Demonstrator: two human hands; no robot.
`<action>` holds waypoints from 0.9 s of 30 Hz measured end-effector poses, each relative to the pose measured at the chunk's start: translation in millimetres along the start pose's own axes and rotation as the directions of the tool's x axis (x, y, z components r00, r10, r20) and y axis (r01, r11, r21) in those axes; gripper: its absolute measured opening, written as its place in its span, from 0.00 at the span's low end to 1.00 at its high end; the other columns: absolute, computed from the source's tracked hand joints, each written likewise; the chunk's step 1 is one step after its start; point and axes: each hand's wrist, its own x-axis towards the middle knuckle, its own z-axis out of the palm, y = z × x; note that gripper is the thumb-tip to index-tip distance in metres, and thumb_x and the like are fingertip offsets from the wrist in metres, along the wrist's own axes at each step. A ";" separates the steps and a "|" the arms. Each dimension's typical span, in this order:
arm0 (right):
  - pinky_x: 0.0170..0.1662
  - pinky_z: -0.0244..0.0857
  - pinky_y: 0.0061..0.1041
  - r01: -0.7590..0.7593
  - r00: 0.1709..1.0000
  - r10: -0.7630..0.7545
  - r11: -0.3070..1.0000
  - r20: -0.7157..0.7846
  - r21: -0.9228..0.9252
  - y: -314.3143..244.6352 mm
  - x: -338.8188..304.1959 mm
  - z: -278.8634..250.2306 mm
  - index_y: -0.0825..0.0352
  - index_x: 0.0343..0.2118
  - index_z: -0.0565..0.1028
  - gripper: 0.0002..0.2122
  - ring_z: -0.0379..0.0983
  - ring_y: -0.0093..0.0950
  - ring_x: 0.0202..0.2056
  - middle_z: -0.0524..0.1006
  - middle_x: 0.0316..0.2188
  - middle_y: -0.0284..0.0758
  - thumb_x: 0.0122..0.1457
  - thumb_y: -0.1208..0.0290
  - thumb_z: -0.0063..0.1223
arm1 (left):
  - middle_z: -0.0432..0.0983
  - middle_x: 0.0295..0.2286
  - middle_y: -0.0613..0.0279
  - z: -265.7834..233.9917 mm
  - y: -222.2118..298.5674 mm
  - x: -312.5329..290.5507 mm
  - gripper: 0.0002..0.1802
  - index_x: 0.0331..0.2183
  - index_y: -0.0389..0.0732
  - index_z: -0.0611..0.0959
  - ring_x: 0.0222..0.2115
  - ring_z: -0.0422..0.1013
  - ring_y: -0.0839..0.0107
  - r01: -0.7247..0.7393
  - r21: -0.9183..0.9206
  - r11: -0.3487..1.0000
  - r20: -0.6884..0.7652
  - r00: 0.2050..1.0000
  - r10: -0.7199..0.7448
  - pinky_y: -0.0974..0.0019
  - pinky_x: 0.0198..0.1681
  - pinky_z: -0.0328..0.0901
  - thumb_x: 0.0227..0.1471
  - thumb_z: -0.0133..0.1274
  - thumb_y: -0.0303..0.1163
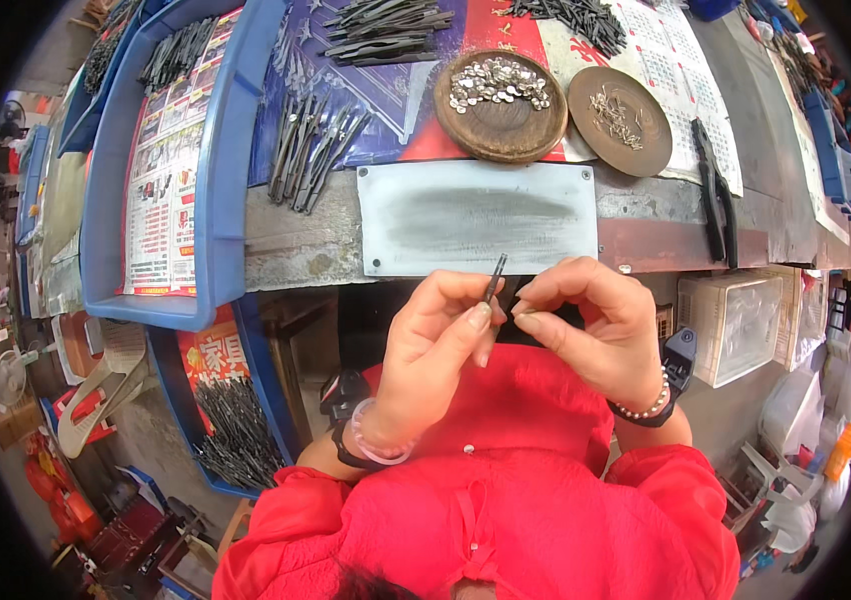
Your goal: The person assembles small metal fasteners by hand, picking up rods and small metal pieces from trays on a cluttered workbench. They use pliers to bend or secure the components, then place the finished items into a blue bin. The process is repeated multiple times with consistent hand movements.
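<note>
My left hand [431,350] pinches a slim dark metal strip [497,276] between thumb and fingers, its tip pointing up and away from me. Close beside it, my right hand [601,318] has thumb and forefinger pressed together. Whatever sits in that pinch is too small to make out. Both hands are raised in front of the bench edge, just below a pale metal plate [481,190] with a dark smudged middle. Beyond the plate, a round wooden dish [491,140] carries small shiny silver discs, and a brown dish [651,150] holds tiny metal pins.
Black-handled pliers [714,200] lie at the right of the bench. Dark metal strips [316,145] are bunched behind the plate, with further piles farther back. A blue tray [221,200] stands at the left; a lower blue bin [181,385] contains several dark parts. White crates [731,325] are at right.
</note>
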 end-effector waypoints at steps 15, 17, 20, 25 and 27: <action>0.29 0.67 0.22 0.141 0.990 -0.138 0.969 0.032 -0.205 8.0 -3.8 13.0 0.69 0.29 0.73 0.06 0.74 0.25 0.26 0.75 0.25 0.35 0.51 0.82 0.59 | 0.70 0.38 0.65 3.5 0.6 -9.0 0.14 0.48 0.32 0.72 0.29 0.64 0.83 -0.055 0.165 0.985 0.065 0.997 0.045 0.78 0.33 0.62 0.59 0.44 0.20; 0.30 0.67 0.21 0.096 0.995 -0.094 0.984 0.016 -0.149 9.2 -5.8 13.5 0.69 0.28 0.72 0.05 0.74 0.23 0.27 0.75 0.25 0.35 0.51 0.82 0.59 | 0.68 0.38 0.65 3.2 -0.4 -8.8 0.13 0.47 0.32 0.72 0.29 0.64 0.83 -0.079 0.172 0.982 0.070 0.995 0.068 0.78 0.33 0.62 0.59 0.44 0.20; 0.32 0.68 0.21 0.013 1.000 -0.013 0.999 0.011 0.048 14.9 -5.8 13.8 0.69 0.28 0.72 0.05 0.74 0.21 0.29 0.76 0.26 0.34 0.53 0.81 0.58 | 0.66 0.39 0.61 1.5 0.3 -8.3 0.15 0.46 0.34 0.73 0.28 0.65 0.79 -0.124 0.197 0.973 0.103 0.989 0.105 0.76 0.31 0.62 0.57 0.45 0.16; 0.34 0.68 0.20 -0.298 0.954 0.161 0.570 0.251 0.765 28.3 2.3 13.1 0.68 0.28 0.72 0.06 0.74 0.23 0.30 0.76 0.29 0.34 0.52 0.82 0.59 | 0.66 0.38 0.60 3.7 0.6 -12.7 0.15 0.46 0.34 0.73 0.27 0.64 0.79 -0.210 0.259 0.943 0.171 0.971 0.169 0.76 0.29 0.62 0.56 0.44 0.14; 0.35 0.69 0.21 -0.290 0.957 0.184 0.561 0.225 0.775 29.6 2.4 16.6 0.68 0.29 0.72 0.06 0.74 0.24 0.31 0.75 0.29 0.34 0.52 0.82 0.60 | 0.66 0.39 0.60 5.1 -0.9 -12.4 0.15 0.46 0.35 0.73 0.27 0.64 0.79 -0.258 0.274 0.927 0.172 0.961 0.217 0.76 0.28 0.62 0.56 0.45 0.14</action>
